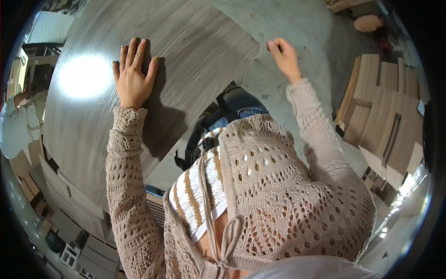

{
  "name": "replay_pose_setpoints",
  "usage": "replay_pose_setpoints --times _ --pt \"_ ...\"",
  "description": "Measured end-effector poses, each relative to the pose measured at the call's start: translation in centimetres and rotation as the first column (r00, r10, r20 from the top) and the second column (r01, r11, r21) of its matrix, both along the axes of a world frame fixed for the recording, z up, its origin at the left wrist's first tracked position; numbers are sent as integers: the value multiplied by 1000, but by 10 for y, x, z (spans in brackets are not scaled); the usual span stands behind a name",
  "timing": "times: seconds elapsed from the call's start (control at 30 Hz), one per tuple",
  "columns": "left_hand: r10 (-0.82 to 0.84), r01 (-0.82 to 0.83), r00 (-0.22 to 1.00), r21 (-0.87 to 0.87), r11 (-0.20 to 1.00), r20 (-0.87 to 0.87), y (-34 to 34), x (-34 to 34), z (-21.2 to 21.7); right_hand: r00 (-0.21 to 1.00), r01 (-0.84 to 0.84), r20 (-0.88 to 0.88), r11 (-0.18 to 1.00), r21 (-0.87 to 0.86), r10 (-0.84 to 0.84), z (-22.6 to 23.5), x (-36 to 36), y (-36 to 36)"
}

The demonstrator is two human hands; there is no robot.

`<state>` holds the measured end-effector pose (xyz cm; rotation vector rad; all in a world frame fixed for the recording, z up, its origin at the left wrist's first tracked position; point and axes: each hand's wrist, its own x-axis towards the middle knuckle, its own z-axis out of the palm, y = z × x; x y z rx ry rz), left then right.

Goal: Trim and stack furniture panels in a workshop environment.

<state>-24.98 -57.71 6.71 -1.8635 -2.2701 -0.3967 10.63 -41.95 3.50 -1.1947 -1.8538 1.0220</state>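
Observation:
My left hand [134, 76] lies flat on a large grey wood-grain panel [195, 51], its fingers spread and pointing away from me. To the right, past the panel's rounded corner, my right hand [285, 58] is raised over the floor with its fingers curled in. It appears to be apart from the panel's edge. A tiny dark spot shows at the fingertips of that hand; whether it is a held thing I cannot make out. A bright lamp reflection covers part of the panel's left side.
Stacks of wood-grain boards [378, 111] stand on the right. At the far left is another person in a light top [18, 125]. More panels [69, 197] lean or lie at the lower left, near a small white frame [69, 255]. Grey concrete floor [306, 28] shows beyond the panel.

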Motion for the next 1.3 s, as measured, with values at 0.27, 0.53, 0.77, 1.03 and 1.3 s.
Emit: replay_pose_setpoints --times 0.27,0.53,0.77,1.03,1.3 --pt "0 -1 999 14 1000 39 0 0 -5 953 -206 221 978 -36 209 21 -43 32" --pt "11 -12 999 27 1000 42 0 -3 0 975 -108 223 907 408 16 -33 -43 -99" --pt "21 -23 998 38 999 67 15 -11 -19 890 394 -205 913 -106 -408 -25 -56 -25" --pt "107 -109 987 12 994 124 29 -9 -26 860 510 -88 849 137 -502 -45 -75 -15" --pt "161 -163 986 96 982 31 45 -23 -35 914 375 -9 836 401 -406 -46 -122 -69"
